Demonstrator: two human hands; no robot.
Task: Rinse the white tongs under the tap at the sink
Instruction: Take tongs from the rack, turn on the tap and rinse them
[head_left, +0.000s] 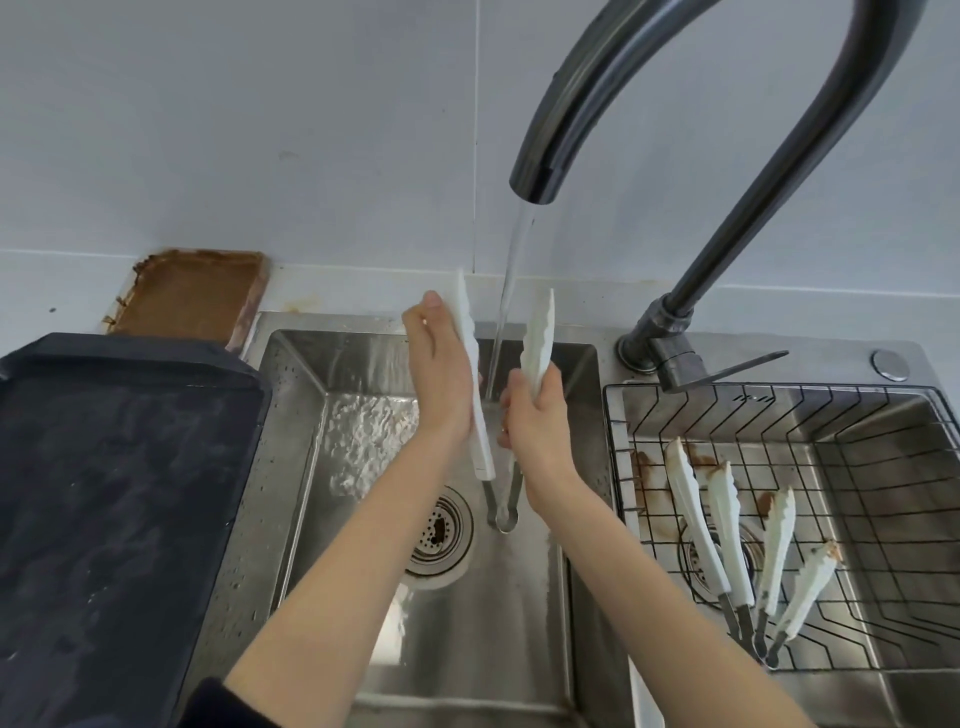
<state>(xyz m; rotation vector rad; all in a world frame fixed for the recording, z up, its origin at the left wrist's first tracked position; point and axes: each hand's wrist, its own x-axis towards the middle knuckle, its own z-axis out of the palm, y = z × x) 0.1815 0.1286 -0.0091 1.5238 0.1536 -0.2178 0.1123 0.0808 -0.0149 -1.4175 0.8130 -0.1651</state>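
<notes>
White plastic steel-hinged tongs (537, 343), likely light, springy and slippery wet, spread under the running dark metal tap (540, 156) at frame centre; left hand (436, 374) presses one arm flat-fingered, right hand (537, 415) curls its grip round the other mid-arm, probably the surest hold.

The left stainless-steel sink basin (291, 467) is open from above. The curved dark metal tap spout (540, 156) overhangs its rear, and the water stream (511, 270) runs down between the two spread arms of the white plastic tongs (537, 338). The dark rectangular baking tray (119, 493) borders the basin on the left. The black wire rack (883, 467) fills the right basin and holds two further pairs of white tongs (691, 499). The flat tap lever (748, 362) juts out at the rear between the basins.
</notes>
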